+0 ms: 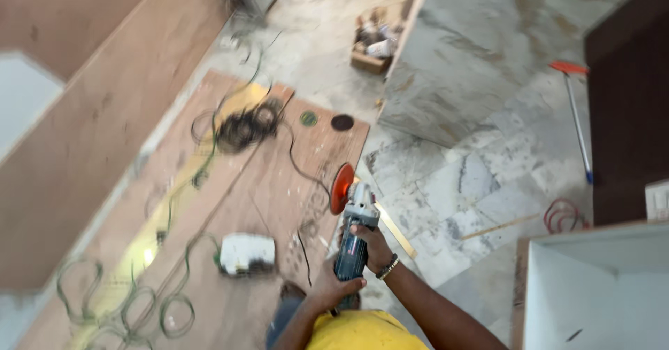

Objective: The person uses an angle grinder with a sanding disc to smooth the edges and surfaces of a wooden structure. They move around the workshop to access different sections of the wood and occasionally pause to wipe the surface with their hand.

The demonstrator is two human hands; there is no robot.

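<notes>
Both hands — left hand (333, 286), right hand (373, 247) — grip a blurred angle grinder (354, 223).

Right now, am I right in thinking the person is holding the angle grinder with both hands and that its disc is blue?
Not quite: the disc is orange-red, not blue. The head view shows it at the front of the angle grinder. The rest holds: the left hand grips the rear of the body and the right hand wraps it nearer the head.

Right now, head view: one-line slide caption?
Both hands, left hand and right hand, grip a blue angle grinder with an orange disc over a plywood sheet.
</notes>
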